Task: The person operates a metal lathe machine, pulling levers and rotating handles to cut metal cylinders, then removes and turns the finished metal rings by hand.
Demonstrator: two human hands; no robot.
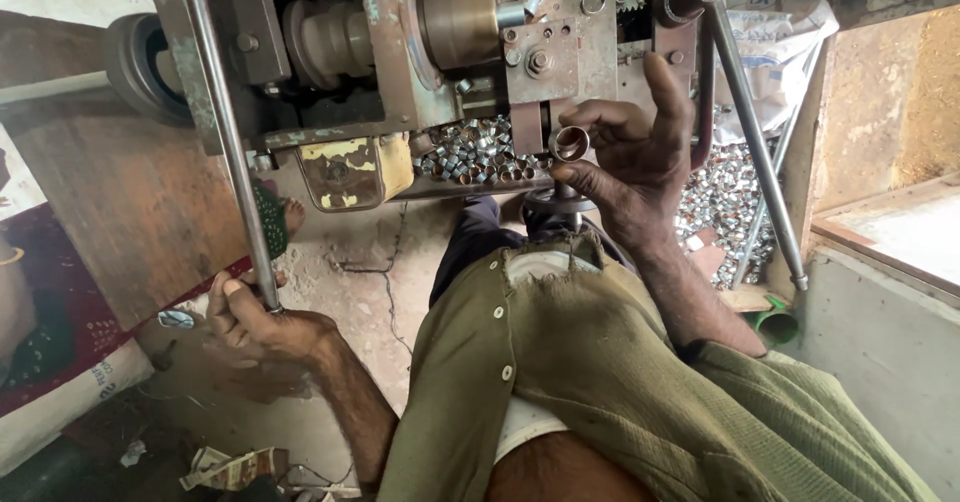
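Head view looks down over an olive green shirt [600, 362] at two bare hands working at an old metal machine [420, 52]. On the left and near, the left hand [255, 322] is closed around the lower end of a long steel lever rod [225, 132], fingers wrapped fully about it — the rod runs up and far toward the machine's top left corner. On the right, the right hand [625, 157] is raised in front of the machine; its thumb and forefinger pinch a small metal ring [570, 142], while the other fingers stand up loosely spread. The ring sits just below the machine's front plate, close above a dark round knob [555, 200] on a short post.

Behind the ring, a tray [440, 184] under the machine holds a heap of small shiny rings [480, 147], and a larger pile of the same rings [725, 202] lies further right, beside a second slanted steel rod [755, 142]. A yellow, chipped box [355, 170] hangs at the machine's lower left. At the far left edge another person's red patterned cloth [60, 312] shows — apart from both hands.
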